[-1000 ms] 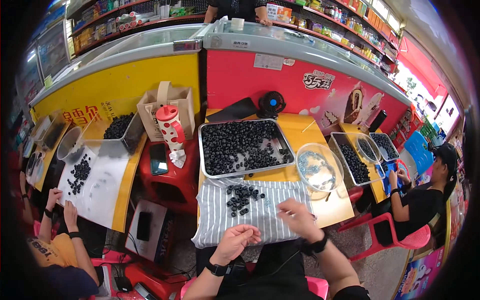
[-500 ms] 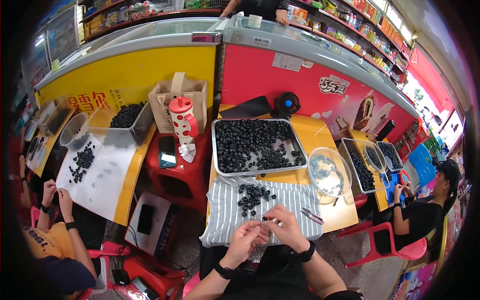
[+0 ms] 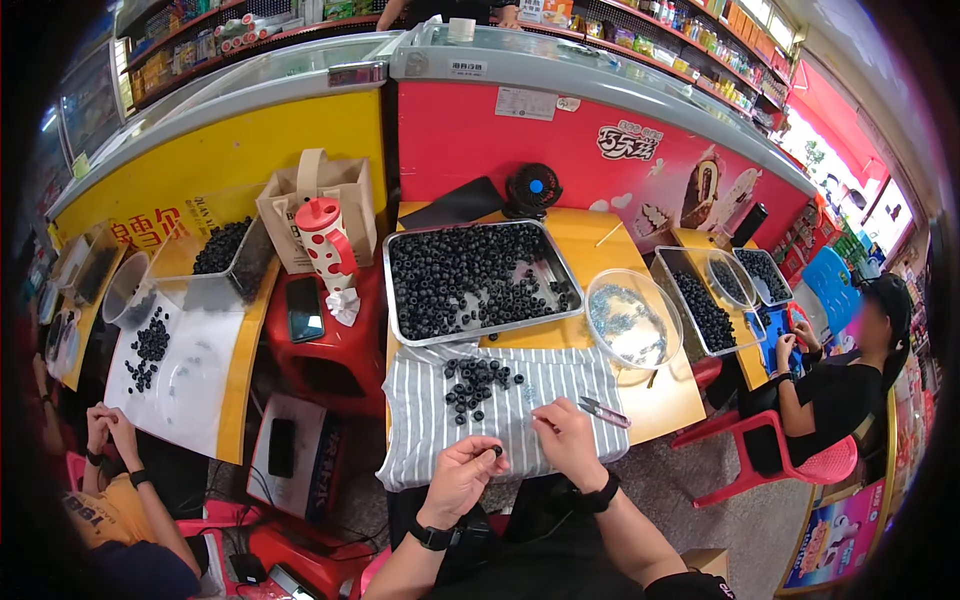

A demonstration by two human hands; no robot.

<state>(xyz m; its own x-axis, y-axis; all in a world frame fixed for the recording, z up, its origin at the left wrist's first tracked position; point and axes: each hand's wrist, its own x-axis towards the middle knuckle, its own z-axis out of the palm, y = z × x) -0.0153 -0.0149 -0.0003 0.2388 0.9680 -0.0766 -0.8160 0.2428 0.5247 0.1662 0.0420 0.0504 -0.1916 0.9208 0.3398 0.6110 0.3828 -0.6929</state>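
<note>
black ring-shaped bead pinched in left hand.

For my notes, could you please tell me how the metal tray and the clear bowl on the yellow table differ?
The metal tray is rectangular and opaque; the clear bowl is round and see-through. The tray is larger and holds many dark beads; the bowl holds no dark beads, only something pale and glittery. Both sit on the yellow table, side by side, beyond the striped cloth.
</note>
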